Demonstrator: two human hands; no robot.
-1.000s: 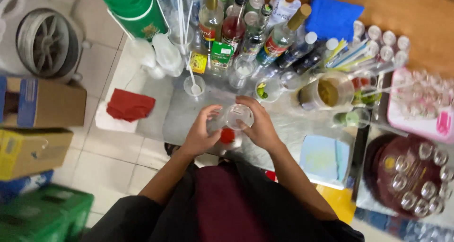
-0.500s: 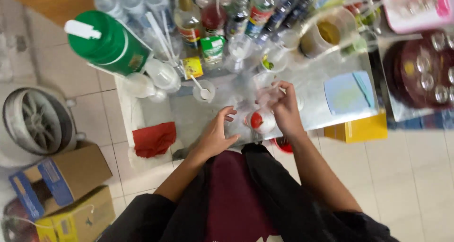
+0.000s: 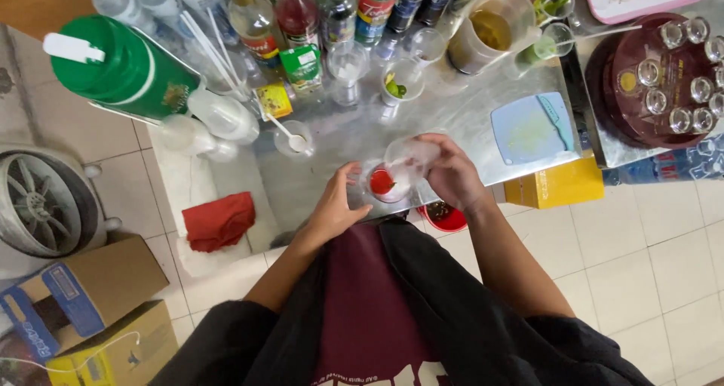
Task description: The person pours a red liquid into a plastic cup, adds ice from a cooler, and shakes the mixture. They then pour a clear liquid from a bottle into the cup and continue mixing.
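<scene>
A clear glass (image 3: 381, 184) with something red inside stands on the steel counter (image 3: 452, 118) near its front edge. My left hand (image 3: 337, 209) wraps its left side. My right hand (image 3: 449, 173) holds a clear plastic cup (image 3: 409, 159), tilted over the glass's mouth. The cup looks blurred by motion, and what is in it cannot be made out.
Bottles (image 3: 298, 20), a green jug (image 3: 124, 69), a measuring jug (image 3: 490, 27), a small glass with a spoon (image 3: 296, 141) and a blue cutting board (image 3: 534, 127) crowd the counter. A dark tray of shot glasses (image 3: 664, 76) sits right. Red cloth (image 3: 219, 220), cardboard boxes (image 3: 83, 292) and a fan (image 3: 34, 197) lie left on the floor.
The view has swung, so the counter now sits higher and more central. My right hand has tipped the plastic cup further over the glass; my left hand stays on the glass.
</scene>
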